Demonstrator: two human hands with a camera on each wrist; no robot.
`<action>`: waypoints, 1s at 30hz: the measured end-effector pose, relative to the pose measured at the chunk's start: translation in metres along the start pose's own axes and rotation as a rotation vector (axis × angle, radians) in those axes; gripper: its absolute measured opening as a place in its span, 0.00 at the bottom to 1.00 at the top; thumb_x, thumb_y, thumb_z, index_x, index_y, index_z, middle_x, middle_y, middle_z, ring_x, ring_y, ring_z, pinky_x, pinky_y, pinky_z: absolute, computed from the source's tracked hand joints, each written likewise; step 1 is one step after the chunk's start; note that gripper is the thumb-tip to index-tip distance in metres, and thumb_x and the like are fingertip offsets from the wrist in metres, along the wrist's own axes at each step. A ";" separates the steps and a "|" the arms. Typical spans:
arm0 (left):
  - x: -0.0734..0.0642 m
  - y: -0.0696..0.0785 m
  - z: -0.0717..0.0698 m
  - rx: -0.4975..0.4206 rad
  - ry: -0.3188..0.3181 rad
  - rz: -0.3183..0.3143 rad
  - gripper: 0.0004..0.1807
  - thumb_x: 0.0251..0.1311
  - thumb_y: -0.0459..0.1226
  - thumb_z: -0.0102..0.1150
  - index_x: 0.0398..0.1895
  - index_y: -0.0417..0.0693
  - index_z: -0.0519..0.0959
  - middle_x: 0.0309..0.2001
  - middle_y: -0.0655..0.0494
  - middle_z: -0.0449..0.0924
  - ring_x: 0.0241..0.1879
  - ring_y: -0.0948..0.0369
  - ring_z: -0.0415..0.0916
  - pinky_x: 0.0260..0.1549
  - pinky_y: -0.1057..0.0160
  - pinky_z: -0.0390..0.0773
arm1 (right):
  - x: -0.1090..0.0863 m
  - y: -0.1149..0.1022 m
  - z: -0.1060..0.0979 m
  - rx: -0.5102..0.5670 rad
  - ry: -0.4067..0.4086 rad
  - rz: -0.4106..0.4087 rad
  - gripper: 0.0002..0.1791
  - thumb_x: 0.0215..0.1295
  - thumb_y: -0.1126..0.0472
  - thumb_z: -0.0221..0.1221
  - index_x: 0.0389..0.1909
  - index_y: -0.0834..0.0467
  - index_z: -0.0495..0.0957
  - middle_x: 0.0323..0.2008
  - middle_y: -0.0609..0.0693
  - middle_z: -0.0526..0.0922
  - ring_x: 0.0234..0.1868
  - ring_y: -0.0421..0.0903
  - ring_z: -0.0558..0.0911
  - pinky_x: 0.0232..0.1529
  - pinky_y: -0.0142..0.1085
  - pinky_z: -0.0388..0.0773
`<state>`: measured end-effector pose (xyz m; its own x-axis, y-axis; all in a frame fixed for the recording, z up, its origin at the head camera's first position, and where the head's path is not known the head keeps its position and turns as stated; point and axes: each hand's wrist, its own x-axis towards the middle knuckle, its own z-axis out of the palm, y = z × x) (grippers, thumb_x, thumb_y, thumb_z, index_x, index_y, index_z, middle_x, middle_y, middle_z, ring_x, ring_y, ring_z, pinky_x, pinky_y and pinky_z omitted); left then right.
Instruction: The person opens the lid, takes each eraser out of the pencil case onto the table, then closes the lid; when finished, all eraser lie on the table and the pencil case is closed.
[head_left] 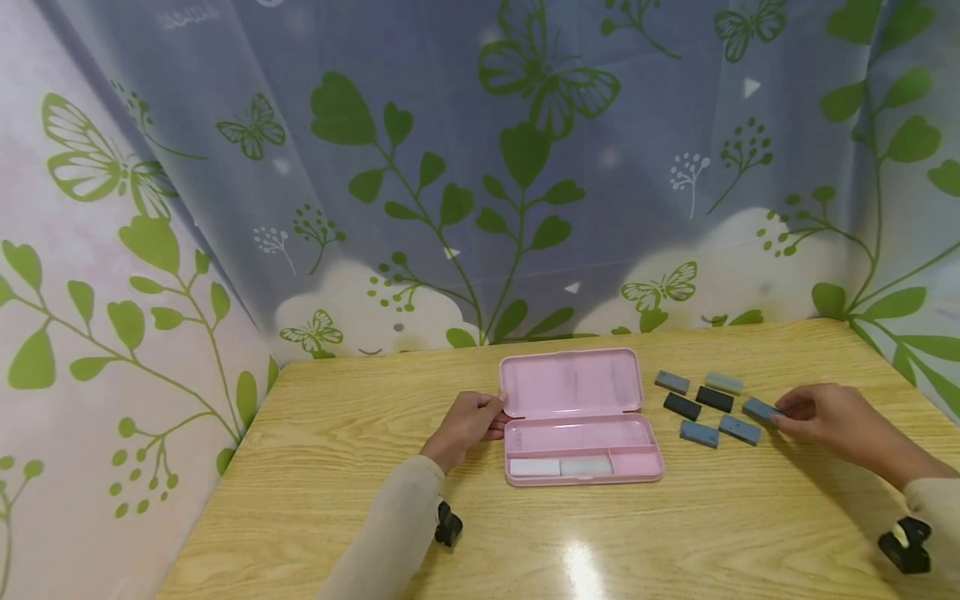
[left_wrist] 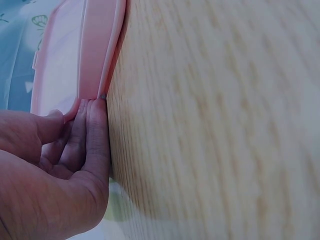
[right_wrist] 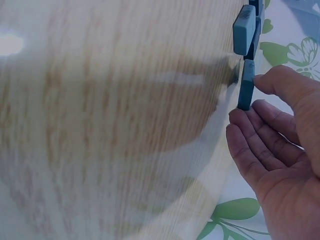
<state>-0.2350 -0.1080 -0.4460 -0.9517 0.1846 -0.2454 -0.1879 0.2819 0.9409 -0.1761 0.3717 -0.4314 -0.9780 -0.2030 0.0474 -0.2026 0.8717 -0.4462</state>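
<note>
A pink pencil case (head_left: 572, 383) lies open on the table, its lid tilted back. Two whitish erasers (head_left: 535, 467) sit end to end in its narrow front compartment. At the case's left side, my left hand (head_left: 468, 423) holds the lid's edge near the hinge, thumb on the lid (left_wrist: 57, 85) and the other fingers behind it. To the right of the case, my right hand (head_left: 825, 421) pinches a blue-grey eraser (head_left: 761, 409) by its near end. In the right wrist view the thumb presses that eraser's (right_wrist: 246, 85) side and the fingertips are at its end.
Beside the held eraser lie two black erasers (head_left: 715, 399), a pale translucent eraser (head_left: 724, 382), a grey eraser (head_left: 672, 382) and two more blue-grey erasers (head_left: 700, 433). A patterned curtain (head_left: 420, 208) hangs behind the wooden table (head_left: 360, 400).
</note>
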 end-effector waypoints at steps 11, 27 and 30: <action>-0.003 0.003 -0.002 -0.014 -0.008 0.002 0.19 0.78 0.39 0.51 0.42 0.30 0.84 0.30 0.52 0.81 0.28 0.65 0.78 0.35 0.67 0.85 | -0.001 0.002 0.000 0.012 -0.002 0.011 0.17 0.65 0.62 0.68 0.42 0.74 0.81 0.33 0.55 0.86 0.33 0.51 0.85 0.29 0.40 0.83; -0.001 0.002 0.000 0.004 0.001 -0.019 0.19 0.77 0.41 0.52 0.44 0.31 0.84 0.31 0.51 0.81 0.29 0.64 0.77 0.36 0.66 0.85 | 0.001 -0.018 -0.001 -0.007 0.070 -0.082 0.14 0.65 0.63 0.68 0.44 0.71 0.83 0.35 0.56 0.87 0.34 0.51 0.86 0.32 0.42 0.84; -0.002 0.002 0.000 0.009 0.006 -0.017 0.19 0.77 0.42 0.52 0.45 0.32 0.84 0.32 0.51 0.82 0.29 0.64 0.78 0.36 0.65 0.86 | 0.003 -0.028 0.001 -0.001 0.084 -0.119 0.13 0.64 0.63 0.69 0.43 0.70 0.84 0.34 0.53 0.87 0.33 0.47 0.86 0.31 0.38 0.84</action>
<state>-0.2340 -0.1078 -0.4433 -0.9498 0.1745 -0.2595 -0.2013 0.2938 0.9344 -0.1732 0.3463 -0.4199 -0.9478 -0.2667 0.1746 -0.3171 0.8444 -0.4318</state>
